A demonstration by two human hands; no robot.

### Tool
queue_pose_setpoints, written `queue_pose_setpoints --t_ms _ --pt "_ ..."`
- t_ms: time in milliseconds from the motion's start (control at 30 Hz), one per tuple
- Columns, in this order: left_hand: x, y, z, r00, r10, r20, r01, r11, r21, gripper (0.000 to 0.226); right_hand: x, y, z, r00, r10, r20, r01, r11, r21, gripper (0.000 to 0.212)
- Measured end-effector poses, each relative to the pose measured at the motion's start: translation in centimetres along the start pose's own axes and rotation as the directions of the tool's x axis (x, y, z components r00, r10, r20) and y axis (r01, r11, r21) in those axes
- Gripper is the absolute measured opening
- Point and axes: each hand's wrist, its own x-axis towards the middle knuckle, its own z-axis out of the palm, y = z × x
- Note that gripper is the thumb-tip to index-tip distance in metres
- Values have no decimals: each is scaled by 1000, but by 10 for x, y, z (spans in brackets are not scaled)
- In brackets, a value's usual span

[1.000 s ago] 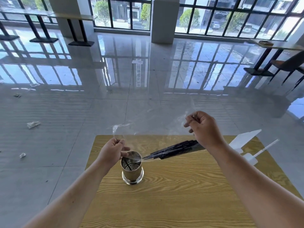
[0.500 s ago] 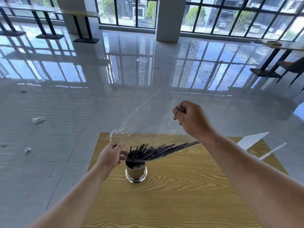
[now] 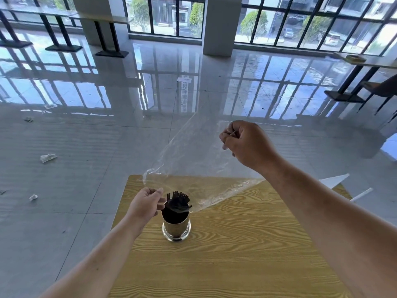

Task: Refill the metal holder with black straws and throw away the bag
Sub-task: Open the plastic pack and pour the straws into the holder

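Emptying step, near its end: straws stand in the holder. Right hand, fisted, lifts the bag corner above it; left hand pinches the mouth beside the rim. Next: pull the bag clear without tipping the holder.

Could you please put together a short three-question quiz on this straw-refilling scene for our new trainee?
1. True or false: the black straws stand in the metal holder.
2. Which hand holds the clear bag higher: A) left hand, B) right hand?
3. Fill in: the holder stands on a ____ table.

Key:
1. True.
2. B; the left hand grips the bag's lower end beside the holder.
3. Wooden.
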Motion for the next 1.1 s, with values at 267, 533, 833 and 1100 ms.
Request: queue_pose_setpoints --t_ms 267,533,833,1100 --pt "-9 22 12 995 82 57 -84 996 38 30 -9 33 -51 992 95 -87 -92 995 47 22" --pt "-16 50 36 984 59 168 -69 996 57 62 -47 83 -90 958 250 -143 -166 885 435 15" --pt "-32 89 60 955 -21 294 59 991 -123 91 -79 115 -116 900 390 -197 -163 719 675 20" --pt "-39 127 64 968 219 125 -187 955 -229 15 -98 157 -111 789 606 -101 -290 513 808 14"
